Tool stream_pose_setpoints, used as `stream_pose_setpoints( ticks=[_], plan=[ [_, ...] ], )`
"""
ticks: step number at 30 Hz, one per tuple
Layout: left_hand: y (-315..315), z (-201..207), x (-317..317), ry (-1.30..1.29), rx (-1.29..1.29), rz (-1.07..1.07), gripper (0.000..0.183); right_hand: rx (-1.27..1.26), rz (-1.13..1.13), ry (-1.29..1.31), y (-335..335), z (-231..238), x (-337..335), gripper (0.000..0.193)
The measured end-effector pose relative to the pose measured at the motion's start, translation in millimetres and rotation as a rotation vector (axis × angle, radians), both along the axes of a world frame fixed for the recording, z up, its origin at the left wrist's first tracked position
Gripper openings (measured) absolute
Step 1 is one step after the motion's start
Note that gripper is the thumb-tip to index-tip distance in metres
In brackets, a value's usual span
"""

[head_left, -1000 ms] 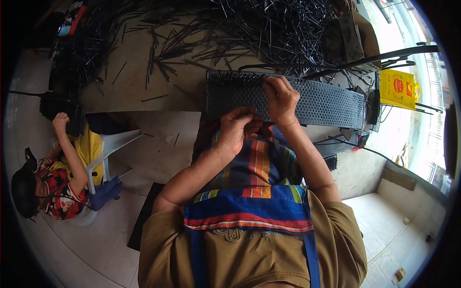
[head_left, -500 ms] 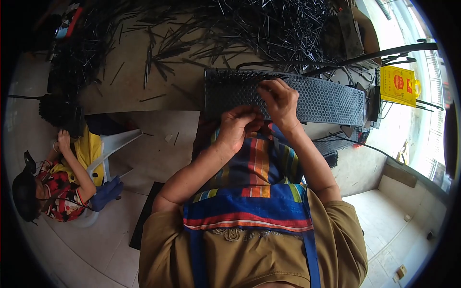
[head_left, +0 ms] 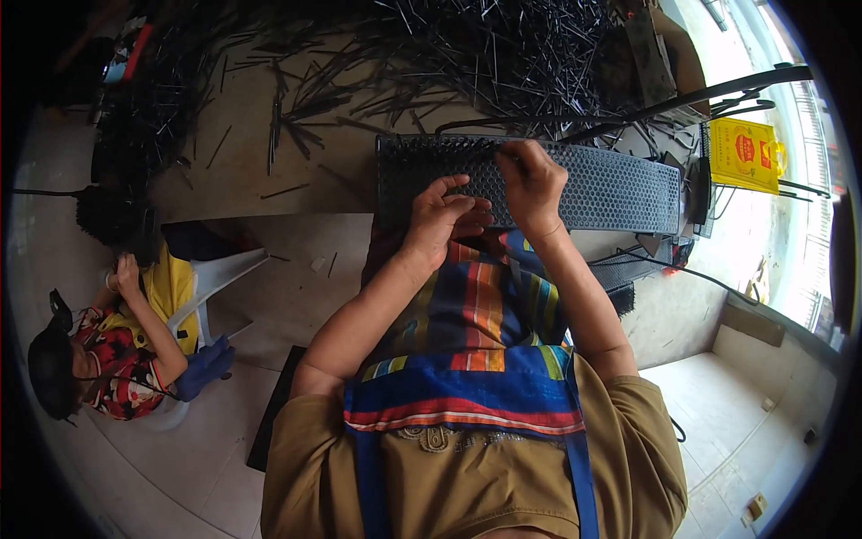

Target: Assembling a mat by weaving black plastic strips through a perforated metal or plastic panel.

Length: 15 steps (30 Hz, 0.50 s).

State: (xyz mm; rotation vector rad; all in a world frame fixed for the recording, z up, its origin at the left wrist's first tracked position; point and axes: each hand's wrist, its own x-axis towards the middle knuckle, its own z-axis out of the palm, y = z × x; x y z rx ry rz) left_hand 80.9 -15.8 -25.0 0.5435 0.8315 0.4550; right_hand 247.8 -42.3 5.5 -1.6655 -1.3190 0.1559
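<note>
A long dark panel full of small round holes (head_left: 620,190) lies across in front of me, with short black strips standing up along its far left part. Over its middle is my right hand (head_left: 536,187), thumb and fingers pinched together; whatever they hold is too small to make out. My left hand (head_left: 437,220) hovers at the panel's near edge, palm turned inward. Its thumb and fingers are parted, and I see nothing held between them.
Loose black strips (head_left: 539,63) are heaped on the table beyond the panel. A thick black bar (head_left: 691,106) juts out at right, near a yellow bag (head_left: 743,154). On the left another person (head_left: 126,359) sits with hands at a dark bristly piece (head_left: 112,216).
My left hand has opened, its thumb and index finger spreading apart. My right hand has shifted slightly right and stays pinched. The panel's left end sits a little lower in view.
</note>
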Motion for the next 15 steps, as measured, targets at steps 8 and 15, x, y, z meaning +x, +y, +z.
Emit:
stream_pose_setpoints(
  ticks=[8, 15],
  plan=[
    [-3.7, 11.5, 6.2, 0.074, -0.063, 0.034, 0.036, -0.036, 0.015, -0.070, 0.6, 7.8, -2.2, 0.006],
    [-16.1, -4.1, -0.1, 0.016, 0.007, 0.034, 0.035, -0.022, 0.064, -0.246, -24.3, -7.9, -11.5, 0.011]
  ],
)
